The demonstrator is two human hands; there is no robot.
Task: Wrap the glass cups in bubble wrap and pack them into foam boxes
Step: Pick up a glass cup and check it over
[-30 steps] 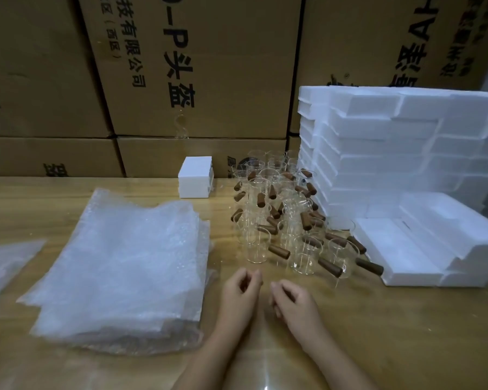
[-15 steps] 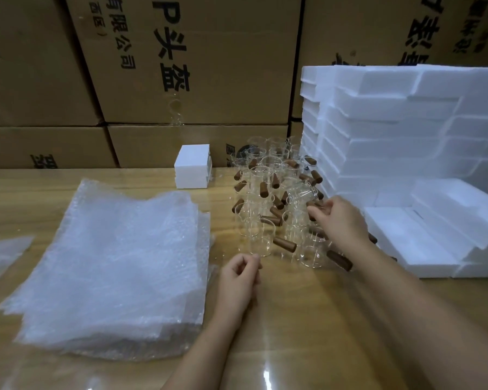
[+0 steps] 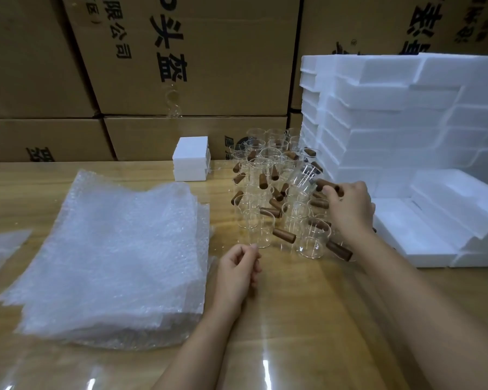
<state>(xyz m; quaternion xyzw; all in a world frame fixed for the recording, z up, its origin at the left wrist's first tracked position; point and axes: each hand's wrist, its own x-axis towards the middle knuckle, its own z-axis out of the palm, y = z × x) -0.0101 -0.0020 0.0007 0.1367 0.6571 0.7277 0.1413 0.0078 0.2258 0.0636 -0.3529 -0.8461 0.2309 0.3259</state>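
Several clear glass cups (image 3: 268, 192) with brown wooden handles stand clustered at the table's middle. My right hand (image 3: 350, 206) reaches into the cluster's right side and grips the wooden handle of one glass cup (image 3: 306, 177), which is tilted above the others. My left hand (image 3: 237, 270) rests loosely curled on the table in front of the cups, holding nothing. A thick stack of bubble wrap sheets (image 3: 110, 254) lies to the left. Open foam boxes (image 3: 423, 220) sit at the right, in front of a tall stack of foam boxes (image 3: 392, 108).
A small white foam block (image 3: 191, 159) stands behind the bubble wrap. Another bubble wrap piece (image 3: 0, 249) lies at the far left edge. Large cardboard cartons (image 3: 181, 66) wall off the back of the wooden table (image 3: 293, 319).
My right hand moved from the table front up into the cups, closed on a wooden handle and tipped that cup. My left hand stayed in place. The view shifted closer.
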